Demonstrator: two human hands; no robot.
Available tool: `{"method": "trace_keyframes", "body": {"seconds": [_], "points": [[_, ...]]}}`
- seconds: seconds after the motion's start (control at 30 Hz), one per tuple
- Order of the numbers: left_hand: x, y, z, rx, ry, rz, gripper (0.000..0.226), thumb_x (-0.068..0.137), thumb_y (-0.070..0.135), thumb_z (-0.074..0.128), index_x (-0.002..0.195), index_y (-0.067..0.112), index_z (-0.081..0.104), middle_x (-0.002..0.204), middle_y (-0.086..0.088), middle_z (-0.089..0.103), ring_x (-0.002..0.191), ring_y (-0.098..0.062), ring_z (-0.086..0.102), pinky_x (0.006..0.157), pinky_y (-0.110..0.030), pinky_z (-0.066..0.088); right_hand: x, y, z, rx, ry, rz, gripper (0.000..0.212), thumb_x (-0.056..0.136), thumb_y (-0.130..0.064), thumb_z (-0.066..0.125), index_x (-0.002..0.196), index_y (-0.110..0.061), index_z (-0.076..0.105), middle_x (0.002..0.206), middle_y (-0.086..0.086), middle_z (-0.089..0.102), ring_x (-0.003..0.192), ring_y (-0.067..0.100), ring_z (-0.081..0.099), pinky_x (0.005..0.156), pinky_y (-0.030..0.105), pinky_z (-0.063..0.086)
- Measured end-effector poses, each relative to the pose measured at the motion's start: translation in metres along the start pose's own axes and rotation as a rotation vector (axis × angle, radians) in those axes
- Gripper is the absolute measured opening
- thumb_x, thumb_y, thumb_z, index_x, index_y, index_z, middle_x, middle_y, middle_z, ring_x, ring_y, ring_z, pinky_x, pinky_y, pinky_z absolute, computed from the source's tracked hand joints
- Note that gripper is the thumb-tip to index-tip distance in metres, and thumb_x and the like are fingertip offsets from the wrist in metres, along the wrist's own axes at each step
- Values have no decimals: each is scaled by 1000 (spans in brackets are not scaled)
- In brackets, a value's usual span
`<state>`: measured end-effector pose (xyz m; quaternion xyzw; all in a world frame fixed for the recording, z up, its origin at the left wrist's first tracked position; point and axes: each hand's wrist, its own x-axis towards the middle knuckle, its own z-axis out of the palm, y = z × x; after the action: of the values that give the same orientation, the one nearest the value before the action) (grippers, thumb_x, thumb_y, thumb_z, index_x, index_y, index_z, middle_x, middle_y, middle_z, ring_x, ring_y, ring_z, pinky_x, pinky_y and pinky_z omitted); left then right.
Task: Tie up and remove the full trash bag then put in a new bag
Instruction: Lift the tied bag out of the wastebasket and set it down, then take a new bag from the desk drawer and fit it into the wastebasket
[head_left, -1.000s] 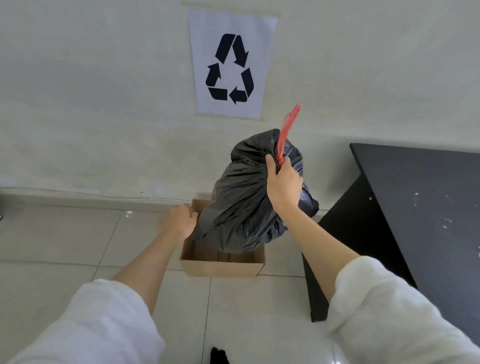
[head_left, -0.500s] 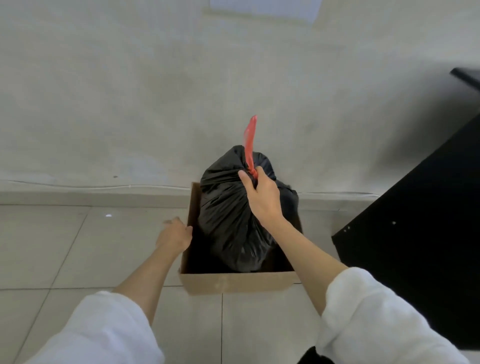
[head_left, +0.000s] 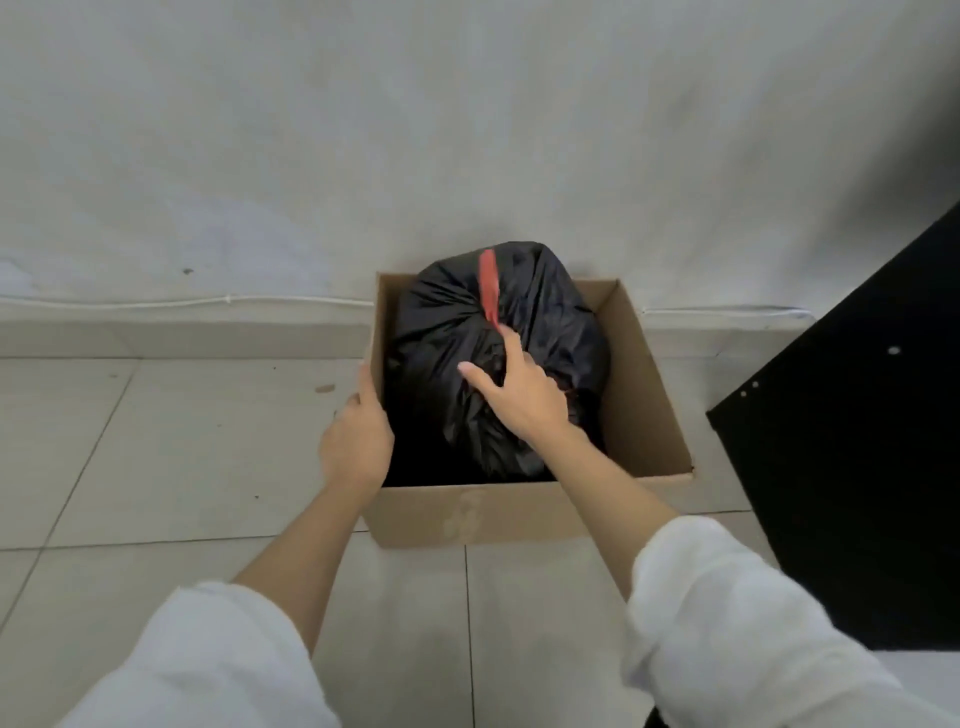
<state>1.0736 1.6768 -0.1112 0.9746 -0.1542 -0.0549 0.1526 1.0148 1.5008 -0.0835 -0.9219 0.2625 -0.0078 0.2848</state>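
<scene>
A full black trash bag (head_left: 447, 332), gathered at the top with a red drawstring (head_left: 488, 283), sits inside an open cardboard box (head_left: 644, 395) on the tiled floor against the wall. My right hand (head_left: 519, 395) grips the bag at its gathered neck, just below the red string. My left hand (head_left: 356, 441) holds the box's left wall, fingers curled over the rim. Both forearms come out of white sleeves.
A black table or cabinet (head_left: 857, 467) stands close to the box on the right. The grey wall (head_left: 467, 130) runs right behind the box, with a white cable (head_left: 182, 301) along its base. Pale floor tiles (head_left: 182, 441) stretch left and toward me.
The bag has come down from above the box into it, still held by my right hand. My left hand moved onto the box's left wall. The view tilted downward.
</scene>
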Motion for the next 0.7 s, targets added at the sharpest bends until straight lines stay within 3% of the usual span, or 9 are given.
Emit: {"method": "trace_keyframes", "body": {"seconds": [0.1, 0.2, 0.3, 0.37, 0.47, 0.53, 0.7], "points": [[4, 0, 3, 35, 17, -13, 60, 98, 11, 33, 153, 14, 8, 118, -22, 60, 97, -41, 60, 73, -44, 43, 22, 15, 22, 30, -63, 216, 75, 91, -67, 34, 150, -27, 15, 146, 14, 41, 126, 36, 46, 96, 46, 39], [9, 2, 1, 80, -21, -17, 60, 99, 14, 32, 153, 17, 6, 121, -20, 57, 99, -42, 60, 75, -44, 45, 34, 28, 29, -22, -175, 352, 78, 91, -67, 30, 153, -25, 7, 158, 12, 17, 143, 32, 22, 109, 48, 27], [17, 5, -17, 5, -172, -73, 58, 99, 13, 32, 153, 19, 10, 126, -21, 56, 108, -42, 57, 84, -45, 44, 20, 14, 12, -29, -103, 306, 81, 90, -70, 31, 154, -25, 10, 161, 6, 0, 148, 27, 2, 113, 50, 18], [25, 12, -42, -62, -283, -103, 51, 98, 14, 34, 148, 14, 25, 131, -23, 54, 117, -41, 53, 92, -44, 42, 5, -3, -9, 35, -61, 264, 80, 91, -68, 29, 153, -21, 14, 161, 3, -2, 148, 25, -2, 115, 51, 12], [26, 41, -98, -68, -322, -76, 42, 100, 20, 38, 139, 5, 40, 136, -21, 51, 124, -39, 48, 98, -41, 40, -23, -26, -52, -41, -39, 207, 59, 100, -49, 32, 148, -15, 30, 158, 7, 19, 146, 26, 15, 113, 48, 25], [15, 70, -146, -39, -294, -19, 42, 100, 23, 38, 140, 9, 42, 137, -18, 51, 123, -37, 49, 97, -39, 41, -43, -41, -96, -130, -46, 166, 47, 101, -36, 37, 143, -14, 38, 149, 9, 38, 137, 28, 33, 105, 46, 37], [-28, 157, -287, 31, -199, 166, 40, 97, 23, 43, 136, 12, 48, 134, -12, 53, 123, -33, 50, 95, -40, 42, -104, -87, -263, -116, -45, 144, 42, 100, -32, 41, 136, -13, 45, 132, 9, 54, 120, 30, 51, 89, 41, 46]]}}
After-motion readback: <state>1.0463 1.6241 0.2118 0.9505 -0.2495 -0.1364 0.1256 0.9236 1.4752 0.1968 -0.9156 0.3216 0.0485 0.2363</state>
